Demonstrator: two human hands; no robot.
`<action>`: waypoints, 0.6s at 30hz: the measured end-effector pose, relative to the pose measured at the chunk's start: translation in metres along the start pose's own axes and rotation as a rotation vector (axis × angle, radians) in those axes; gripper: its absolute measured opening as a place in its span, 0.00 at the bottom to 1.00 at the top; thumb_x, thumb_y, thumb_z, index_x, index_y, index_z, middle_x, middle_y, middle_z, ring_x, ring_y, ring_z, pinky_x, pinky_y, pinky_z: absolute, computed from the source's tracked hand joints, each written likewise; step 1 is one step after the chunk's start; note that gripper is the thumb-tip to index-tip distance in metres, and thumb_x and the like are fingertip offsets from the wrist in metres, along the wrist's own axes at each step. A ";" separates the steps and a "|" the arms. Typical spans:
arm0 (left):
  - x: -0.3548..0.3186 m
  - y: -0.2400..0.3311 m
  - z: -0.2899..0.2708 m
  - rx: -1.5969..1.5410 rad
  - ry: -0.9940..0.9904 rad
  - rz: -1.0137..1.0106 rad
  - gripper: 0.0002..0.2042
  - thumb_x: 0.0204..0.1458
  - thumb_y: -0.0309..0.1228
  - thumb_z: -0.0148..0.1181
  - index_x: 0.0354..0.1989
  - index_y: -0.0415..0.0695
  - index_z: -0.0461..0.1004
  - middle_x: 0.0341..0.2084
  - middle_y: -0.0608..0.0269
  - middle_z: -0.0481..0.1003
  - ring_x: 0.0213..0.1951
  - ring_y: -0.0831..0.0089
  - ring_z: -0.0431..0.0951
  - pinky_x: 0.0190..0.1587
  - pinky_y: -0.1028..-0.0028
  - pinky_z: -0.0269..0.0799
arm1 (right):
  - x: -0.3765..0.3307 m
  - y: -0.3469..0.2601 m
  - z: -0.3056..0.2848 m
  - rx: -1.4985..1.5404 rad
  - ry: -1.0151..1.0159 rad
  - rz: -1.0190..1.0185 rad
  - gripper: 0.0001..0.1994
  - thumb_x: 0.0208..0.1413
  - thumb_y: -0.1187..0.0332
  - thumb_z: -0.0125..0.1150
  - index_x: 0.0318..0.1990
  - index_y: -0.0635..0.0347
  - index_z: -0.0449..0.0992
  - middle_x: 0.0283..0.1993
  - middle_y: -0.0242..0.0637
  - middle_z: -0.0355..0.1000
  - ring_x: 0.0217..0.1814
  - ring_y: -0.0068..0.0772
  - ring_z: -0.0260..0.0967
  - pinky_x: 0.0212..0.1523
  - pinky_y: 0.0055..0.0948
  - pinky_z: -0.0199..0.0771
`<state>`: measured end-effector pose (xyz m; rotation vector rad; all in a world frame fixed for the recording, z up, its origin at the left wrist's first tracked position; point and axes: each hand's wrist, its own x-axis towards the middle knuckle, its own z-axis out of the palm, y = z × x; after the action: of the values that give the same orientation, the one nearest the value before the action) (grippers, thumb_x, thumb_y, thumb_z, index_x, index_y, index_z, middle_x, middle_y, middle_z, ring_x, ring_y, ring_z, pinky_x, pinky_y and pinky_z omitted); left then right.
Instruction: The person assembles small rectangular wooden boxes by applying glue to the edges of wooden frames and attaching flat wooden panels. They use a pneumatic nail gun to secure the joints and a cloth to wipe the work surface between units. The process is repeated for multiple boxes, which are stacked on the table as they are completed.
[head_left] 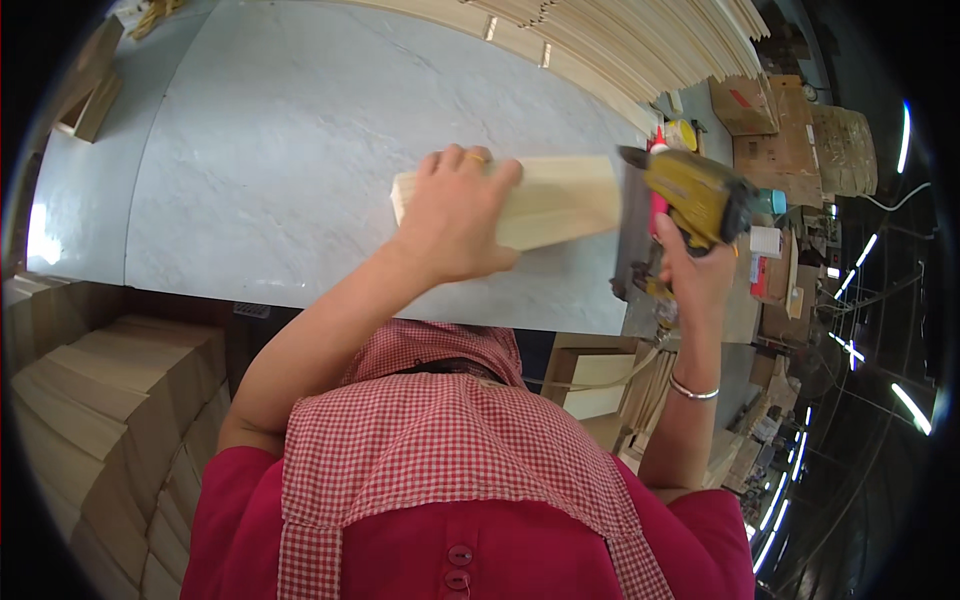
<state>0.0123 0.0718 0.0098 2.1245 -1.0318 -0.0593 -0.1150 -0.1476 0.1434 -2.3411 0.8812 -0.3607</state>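
My left hand (455, 215) is closed over the left part of a pale wooden piece (565, 200), fingers across its far edge and thumb on the near side. The piece, shaped like a board or shallow box, is slightly blurred above the grey marbled tabletop. In my right hand (690, 275) is a yellow and black nail gun (695, 195), gripped by its handle. Its dark nose and magazine stand close to the wood's right end; whether they touch I cannot tell. An air hose (610, 380) trails below the gun.
Stacked wooden strips (640, 45) line the table's far side. Cardboard boxes (775, 130) and a red-tipped bottle (658, 140) are at the right. Wrapped stacks (100, 400) stand at lower left, with a small wooden frame (95, 105) at the table's left edge.
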 end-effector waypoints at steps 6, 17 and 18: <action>-0.050 -0.053 -0.105 -1.114 -0.017 -0.723 0.28 0.60 0.45 0.62 0.64 0.43 0.70 0.51 0.53 0.78 0.49 0.68 0.79 0.52 0.68 0.75 | 0.000 0.129 -0.047 0.039 0.056 0.047 0.22 0.57 0.67 0.68 0.57 0.68 0.74 0.43 0.40 0.77 0.35 0.24 0.73 0.29 0.24 0.71; -0.180 -0.078 -0.126 0.009 0.745 -0.497 0.19 0.53 0.32 0.70 0.52 0.40 0.76 0.50 0.50 0.79 0.55 0.53 0.77 0.58 0.60 0.71 | -0.023 0.283 -0.029 -0.821 0.154 0.336 0.32 0.59 0.65 0.66 0.70 0.61 0.63 0.60 0.56 0.73 0.58 0.60 0.74 0.55 0.53 0.75; -0.177 -0.055 -0.126 0.150 0.677 -0.386 0.22 0.48 0.31 0.72 0.52 0.42 0.75 0.52 0.49 0.77 0.55 0.50 0.76 0.58 0.58 0.70 | -0.022 0.299 -0.030 -0.814 0.183 0.300 0.31 0.58 0.63 0.66 0.68 0.60 0.65 0.59 0.57 0.74 0.57 0.61 0.74 0.55 0.53 0.75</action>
<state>-0.0276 0.2924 0.0156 2.2044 -0.2329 0.5290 -0.2955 -0.3247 -0.0212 -2.8456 1.6900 -0.0877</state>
